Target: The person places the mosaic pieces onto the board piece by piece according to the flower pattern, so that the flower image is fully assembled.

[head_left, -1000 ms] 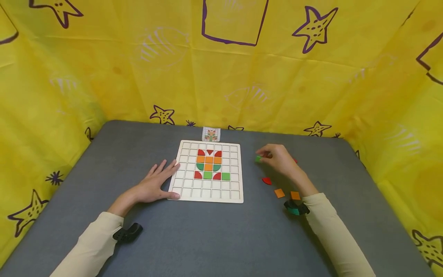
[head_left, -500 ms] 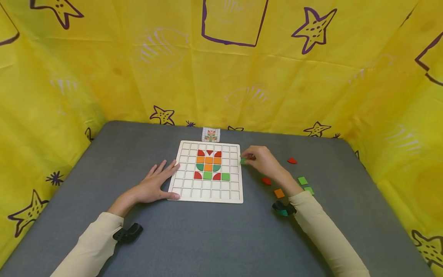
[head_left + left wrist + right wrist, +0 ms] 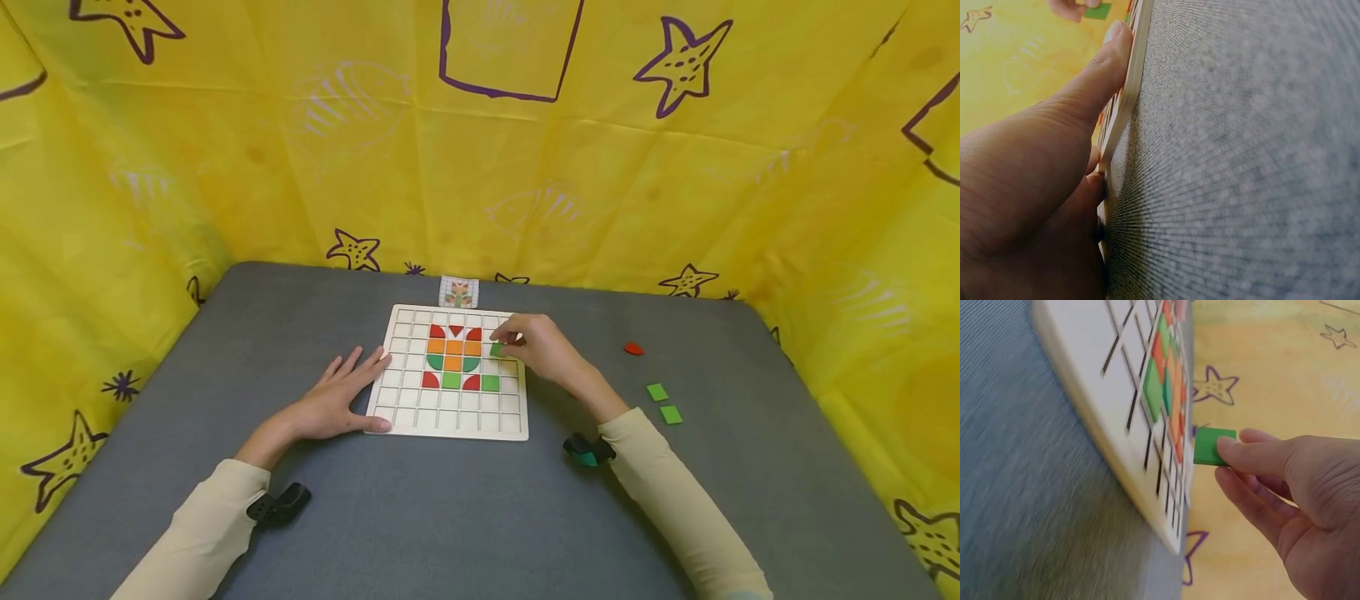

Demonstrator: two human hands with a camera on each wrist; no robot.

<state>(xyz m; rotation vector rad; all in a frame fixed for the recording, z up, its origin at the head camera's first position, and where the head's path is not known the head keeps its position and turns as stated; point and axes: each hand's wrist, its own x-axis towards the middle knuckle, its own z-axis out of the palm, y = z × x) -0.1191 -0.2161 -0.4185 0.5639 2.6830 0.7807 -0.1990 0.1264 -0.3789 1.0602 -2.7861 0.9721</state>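
A white gridded board [image 3: 405, 400] lies on the table, with red, orange and green tiles forming a pattern in its middle cells. My left hand [image 3: 333, 400] rests on the board's left edge, fingers spread and straight; in the left wrist view its thumb [image 3: 1107, 65] lies along the rim. My right hand [image 3: 551, 354] pinches a green square tile [image 3: 1209, 447] between thumb and fingers, held above the board's right part. Below that tile in the head view, another green square [image 3: 490, 383] sits in a cell at the right end of the lowest tile row.
A small card [image 3: 459, 292] printed with a coloured pattern lies behind the board. To the right on the grey table [image 3: 450, 517] are a red tile [image 3: 633, 348] and two green squares [image 3: 671, 414]. My right forearm covers the table nearer the board. A yellow curtain [image 3: 465, 167] surrounds the table.
My right hand has moved left with the green tile, from the table beside the board to above its right part. The left hand has stayed in place.
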